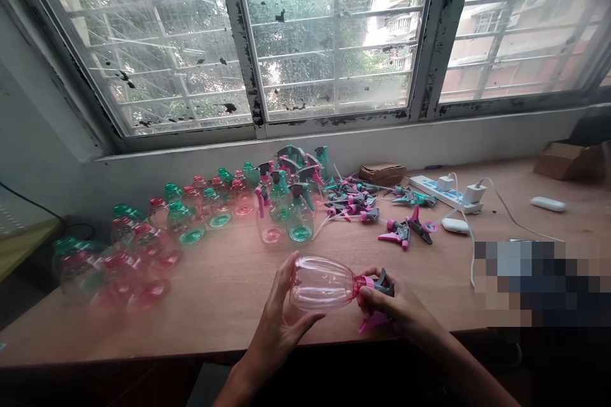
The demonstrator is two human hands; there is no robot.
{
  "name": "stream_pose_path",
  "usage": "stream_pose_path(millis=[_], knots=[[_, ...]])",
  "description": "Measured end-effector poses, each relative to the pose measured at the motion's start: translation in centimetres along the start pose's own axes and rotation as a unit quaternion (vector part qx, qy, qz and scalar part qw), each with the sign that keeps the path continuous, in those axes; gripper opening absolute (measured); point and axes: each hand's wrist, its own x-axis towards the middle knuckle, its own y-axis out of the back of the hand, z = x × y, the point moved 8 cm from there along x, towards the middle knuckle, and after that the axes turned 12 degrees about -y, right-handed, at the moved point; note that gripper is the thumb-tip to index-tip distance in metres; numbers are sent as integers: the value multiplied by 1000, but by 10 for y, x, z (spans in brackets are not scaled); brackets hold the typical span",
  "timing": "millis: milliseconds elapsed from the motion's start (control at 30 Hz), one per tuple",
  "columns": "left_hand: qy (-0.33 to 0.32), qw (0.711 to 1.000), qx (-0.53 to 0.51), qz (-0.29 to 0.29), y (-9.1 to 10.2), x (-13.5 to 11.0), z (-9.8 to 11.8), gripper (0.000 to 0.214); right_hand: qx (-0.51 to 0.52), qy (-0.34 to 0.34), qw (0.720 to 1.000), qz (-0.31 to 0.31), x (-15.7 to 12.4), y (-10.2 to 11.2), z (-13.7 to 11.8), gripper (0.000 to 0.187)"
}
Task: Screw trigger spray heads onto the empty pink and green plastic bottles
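My left hand [281,318] wraps round the body of a clear pink spray bottle [322,283] held on its side above the front edge of the wooden table [229,292]. My right hand [396,311] is closed on the grey and pink trigger sprayer head [382,286] at the bottle's neck. A pink lever pokes out under my right fingers.
Several capless pink and green bottles [157,235] stand at the left. Assembled spray bottles [286,210] stand in the middle by the window. Loose trigger heads [382,210] lie at the right, beside a white power strip [446,194], a white mouse [456,225] and a cardboard box [568,159].
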Motion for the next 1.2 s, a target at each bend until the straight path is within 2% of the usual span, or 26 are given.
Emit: stream_pose_path(millis=[233,433,633,967,1200], knots=[[23,999,21,-12,-2,-1,-4,95,-24,1,1000,-10,0,-4,0,44],[25,999,38,7,1,1,-4,86,-2,3,1000,-6,-1,-5,-3,45],[35,999,18,-4,-1,-3,-11,95,-10,-6,1000,-6,0,-4,0,46],[-17,1000,-16,8,3,1,1,84,5,9,1000,-10,-1,-5,-3,41],[10,999,-40,-22,0,-3,0,90,-8,6,1000,-10,-1,-4,-1,41]])
